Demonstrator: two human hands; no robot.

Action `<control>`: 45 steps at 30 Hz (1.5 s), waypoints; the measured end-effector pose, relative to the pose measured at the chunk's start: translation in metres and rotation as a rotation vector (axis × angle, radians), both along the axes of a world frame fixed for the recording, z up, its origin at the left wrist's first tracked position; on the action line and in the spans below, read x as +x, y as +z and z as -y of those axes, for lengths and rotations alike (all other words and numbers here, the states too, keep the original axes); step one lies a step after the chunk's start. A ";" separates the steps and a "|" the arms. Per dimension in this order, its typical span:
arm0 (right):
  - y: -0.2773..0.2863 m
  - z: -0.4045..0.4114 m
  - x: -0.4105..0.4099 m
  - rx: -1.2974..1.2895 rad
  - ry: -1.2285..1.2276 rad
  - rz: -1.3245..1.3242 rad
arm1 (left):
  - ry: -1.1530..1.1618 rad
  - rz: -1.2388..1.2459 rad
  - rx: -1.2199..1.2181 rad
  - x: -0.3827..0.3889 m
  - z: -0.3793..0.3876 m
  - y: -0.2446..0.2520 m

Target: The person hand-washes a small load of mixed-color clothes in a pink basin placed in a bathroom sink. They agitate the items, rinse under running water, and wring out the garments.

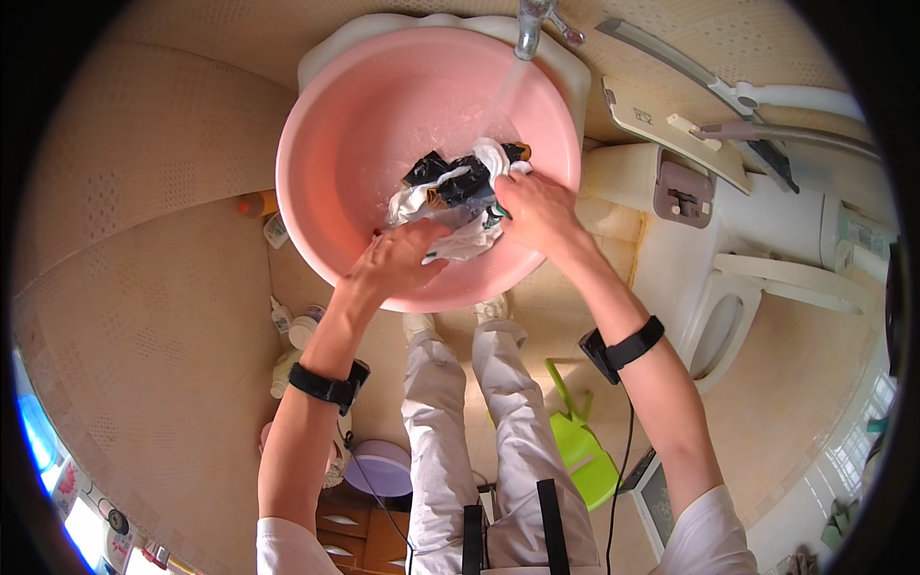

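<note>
A large pink plastic basin (338, 93) sits before me on a white washbasin (330, 54). Water runs into it from a chrome tap (527, 39). Wet white fabric (467, 241) with green edging lies bunched inside, tangled with black fabric (463, 180) that has brown parts. My right hand (537, 212) grips some white fabric at the right of the bundle. My left hand (399, 255) rests on the lower left of the pile, thumb spread from the fingers; whether it grips the cloth is unclear.
To the right are a toilet (722, 316), a lidded bin (625, 172) and a flat mop (675, 129) leaning on the wall. A green plastic chair (586, 460) and a purple basin (381, 467) stand behind me. Several bottles (280, 316) line the left wall.
</note>
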State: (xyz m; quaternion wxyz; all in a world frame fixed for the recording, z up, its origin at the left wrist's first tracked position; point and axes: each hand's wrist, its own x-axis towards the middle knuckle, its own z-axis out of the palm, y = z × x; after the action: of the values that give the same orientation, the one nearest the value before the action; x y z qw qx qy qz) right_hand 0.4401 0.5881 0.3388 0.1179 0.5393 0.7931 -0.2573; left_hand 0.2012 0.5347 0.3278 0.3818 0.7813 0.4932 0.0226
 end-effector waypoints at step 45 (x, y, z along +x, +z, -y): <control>-0.006 0.062 -0.083 0.305 -0.450 -0.759 | 0.489 0.384 -0.047 0.003 -0.013 0.122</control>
State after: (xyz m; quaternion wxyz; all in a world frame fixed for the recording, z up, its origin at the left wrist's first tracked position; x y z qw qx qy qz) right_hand 0.3566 0.5259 0.3328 -0.3202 0.5770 0.6721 -0.3359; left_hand 0.2042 0.5475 0.4498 0.4694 0.6117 0.5859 0.2496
